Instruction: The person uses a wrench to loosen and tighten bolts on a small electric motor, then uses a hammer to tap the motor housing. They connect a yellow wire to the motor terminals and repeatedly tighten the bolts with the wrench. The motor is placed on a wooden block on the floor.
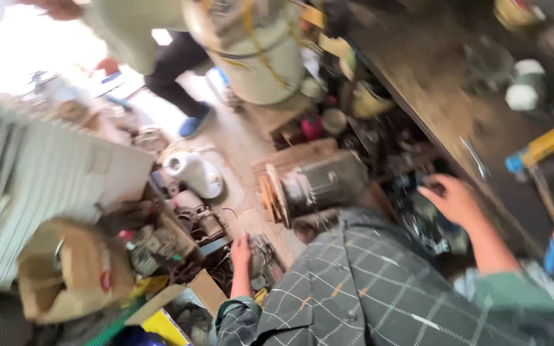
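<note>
The left hand (pixel 241 251) is pressed down, fingers loosely open, on a heap of metal parts (pixel 261 259) on the near floor, seemingly for support. The right hand (pixel 451 200) is stretched right, open, toward clutter under the bench edge (pixel 418 109); nothing is gripped. A motor (pixel 318 182) lies between them, farther off.

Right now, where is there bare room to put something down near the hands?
The dark workbench top has bare room between its front edge and the white cup. A strip of floor runs bare between the white jug and the grey motor. Parts crowd both the left hand and the right hand.
</note>
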Demonstrator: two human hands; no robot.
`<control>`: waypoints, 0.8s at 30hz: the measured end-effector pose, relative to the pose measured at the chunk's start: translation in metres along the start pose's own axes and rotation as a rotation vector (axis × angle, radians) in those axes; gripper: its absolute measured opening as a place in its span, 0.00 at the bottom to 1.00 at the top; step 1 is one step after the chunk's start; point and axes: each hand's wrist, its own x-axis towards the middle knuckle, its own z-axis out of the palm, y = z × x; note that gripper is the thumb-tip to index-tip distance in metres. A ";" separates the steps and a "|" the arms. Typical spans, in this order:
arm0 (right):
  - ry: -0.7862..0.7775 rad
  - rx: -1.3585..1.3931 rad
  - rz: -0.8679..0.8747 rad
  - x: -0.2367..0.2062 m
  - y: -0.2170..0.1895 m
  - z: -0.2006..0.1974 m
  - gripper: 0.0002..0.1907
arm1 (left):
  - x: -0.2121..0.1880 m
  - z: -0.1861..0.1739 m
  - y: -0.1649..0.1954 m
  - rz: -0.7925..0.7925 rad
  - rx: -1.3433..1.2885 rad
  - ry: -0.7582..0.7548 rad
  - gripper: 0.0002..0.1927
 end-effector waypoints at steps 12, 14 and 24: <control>-0.143 0.069 0.030 -0.020 0.002 0.042 0.18 | 0.019 0.003 -0.001 -0.077 -0.293 -0.246 0.43; -0.132 0.126 0.037 -0.010 0.009 0.047 0.17 | 0.019 0.006 -0.004 -0.071 -0.261 -0.218 0.49; -0.181 0.428 0.111 0.078 0.010 0.115 0.13 | 0.043 0.030 -0.002 -0.033 -0.305 -0.168 0.50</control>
